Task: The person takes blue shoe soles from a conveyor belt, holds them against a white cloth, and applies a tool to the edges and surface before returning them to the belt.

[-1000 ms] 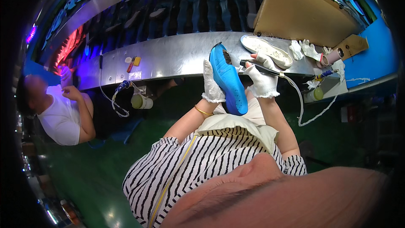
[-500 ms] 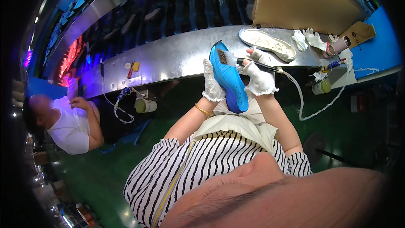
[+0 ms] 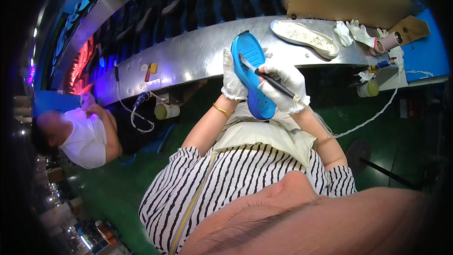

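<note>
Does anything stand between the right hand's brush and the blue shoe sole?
Nothing visible: the brush in the right hand reaches over the blue shoe sole, its tip at the inner face. The left hand holds the sole's left side.

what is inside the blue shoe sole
Inside the blue shoe sole are ridges toward the far end and small holes toward the near end. The brush and right hand hide part between.

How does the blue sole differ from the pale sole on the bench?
Colour: the blue sole is bright blue; the pale sole is off-white.
Place: the blue sole is in the left hand; the pale sole lies on the bench.
Handling: the right hand holds a brush to the blue sole; no hand touches the pale sole.
Both are long and shoe-shaped.
</note>
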Demonstrator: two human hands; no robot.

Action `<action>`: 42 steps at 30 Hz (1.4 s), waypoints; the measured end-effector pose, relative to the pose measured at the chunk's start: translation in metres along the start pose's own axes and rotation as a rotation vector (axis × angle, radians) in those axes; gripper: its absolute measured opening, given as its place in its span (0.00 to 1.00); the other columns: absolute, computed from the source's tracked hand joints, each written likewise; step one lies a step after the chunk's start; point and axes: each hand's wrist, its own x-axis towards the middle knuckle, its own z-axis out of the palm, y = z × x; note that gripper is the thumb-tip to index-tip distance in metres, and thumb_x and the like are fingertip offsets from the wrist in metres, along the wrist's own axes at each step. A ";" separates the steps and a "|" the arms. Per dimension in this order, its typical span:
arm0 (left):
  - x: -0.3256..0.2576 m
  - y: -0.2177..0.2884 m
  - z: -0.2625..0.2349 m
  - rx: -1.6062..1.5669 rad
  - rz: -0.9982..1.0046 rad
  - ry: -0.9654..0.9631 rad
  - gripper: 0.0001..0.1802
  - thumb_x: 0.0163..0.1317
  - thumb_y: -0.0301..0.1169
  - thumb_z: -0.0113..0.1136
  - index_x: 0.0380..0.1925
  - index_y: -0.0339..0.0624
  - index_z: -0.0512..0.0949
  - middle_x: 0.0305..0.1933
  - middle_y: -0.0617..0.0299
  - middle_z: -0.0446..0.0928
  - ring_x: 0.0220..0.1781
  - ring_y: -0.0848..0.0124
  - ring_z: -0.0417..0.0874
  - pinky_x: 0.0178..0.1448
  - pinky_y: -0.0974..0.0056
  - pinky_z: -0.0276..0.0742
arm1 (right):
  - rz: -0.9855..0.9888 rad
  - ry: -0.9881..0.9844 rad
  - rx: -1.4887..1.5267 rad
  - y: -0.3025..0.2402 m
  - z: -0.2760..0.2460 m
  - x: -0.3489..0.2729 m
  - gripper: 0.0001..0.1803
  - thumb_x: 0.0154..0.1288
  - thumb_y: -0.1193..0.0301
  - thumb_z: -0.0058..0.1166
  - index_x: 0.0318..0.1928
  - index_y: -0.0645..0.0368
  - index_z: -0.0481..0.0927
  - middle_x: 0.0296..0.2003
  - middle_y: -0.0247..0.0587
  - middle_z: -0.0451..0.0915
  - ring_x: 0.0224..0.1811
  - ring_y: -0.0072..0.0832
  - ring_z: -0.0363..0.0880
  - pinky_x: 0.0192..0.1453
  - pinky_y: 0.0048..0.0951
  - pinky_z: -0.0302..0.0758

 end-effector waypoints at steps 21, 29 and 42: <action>-0.021 -0.013 -0.017 0.165 -0.236 -0.049 0.51 0.53 0.72 0.30 0.64 0.41 0.55 0.59 0.50 0.68 0.58 0.59 0.73 0.60 0.54 0.73 | 0.329 -0.079 0.178 0.008 -0.025 -0.031 0.06 0.55 0.80 0.59 0.34 0.62 0.76 0.34 0.38 0.78 0.37 0.20 0.77 0.44 0.24 0.75; 0.014 0.010 0.003 0.220 0.070 0.027 0.63 0.40 0.81 0.24 0.62 0.37 0.58 0.58 0.45 0.69 0.56 0.53 0.74 0.60 0.50 0.72 | 0.079 -0.023 0.166 0.007 -0.012 0.003 0.10 0.50 0.82 0.63 0.34 0.62 0.79 0.34 0.42 0.81 0.36 0.23 0.79 0.42 0.25 0.76; 0.037 0.048 -0.013 -0.155 0.253 -0.383 0.60 0.40 0.77 0.45 0.64 0.42 0.59 0.64 0.47 0.64 0.57 0.53 0.73 0.69 0.46 0.58 | 0.461 -0.075 0.537 -0.004 -0.006 0.014 0.06 0.55 0.77 0.61 0.33 0.61 0.77 0.33 0.38 0.79 0.34 0.22 0.77 0.39 0.23 0.75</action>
